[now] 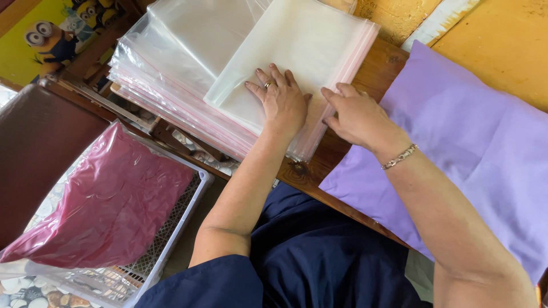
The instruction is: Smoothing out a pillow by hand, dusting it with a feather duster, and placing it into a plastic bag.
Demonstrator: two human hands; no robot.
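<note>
While the flat left hand (281,102) pins the clear plastic zip bags (297,57), the right hand (355,117), fingers loosely curled and empty, should peel the top edge at three o'clock.

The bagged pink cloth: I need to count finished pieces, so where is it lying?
In the head view the bagged pink cloth lies at lower left in a white slatted crate, left of the left hand and below the clear bags.

Lilac cloth (456,131) at right; clear bags (228,63) edged pink, upper middle; magenta fabric (108,205) in a white crate (171,245), lower left; brown, perhaps wooden, table (382,68).
</note>
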